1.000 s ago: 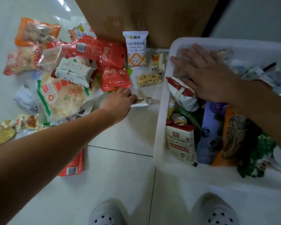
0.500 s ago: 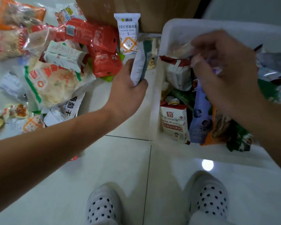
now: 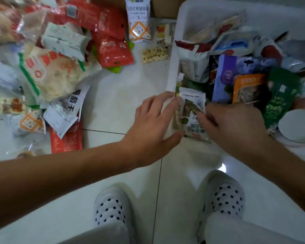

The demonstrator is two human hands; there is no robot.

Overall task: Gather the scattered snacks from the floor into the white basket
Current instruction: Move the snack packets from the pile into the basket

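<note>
Looks like you're mid-drop — the seaweed packet (image 3: 192,104) sits in the near-left corner of the white basket (image 3: 173,64), left hand (image 3: 151,124) spread open against its edge, right hand (image 3: 232,127) with bent fingers on it (pinching or pressing, can't tell) — so next, let go and reach for the floor pile (image 3: 56,73).

Forearms outstretched; left grip (image 3: 151,127) straight-fingered, right grip (image 3: 236,127) curled, pinch on the snack packet (image 3: 192,104).
</note>
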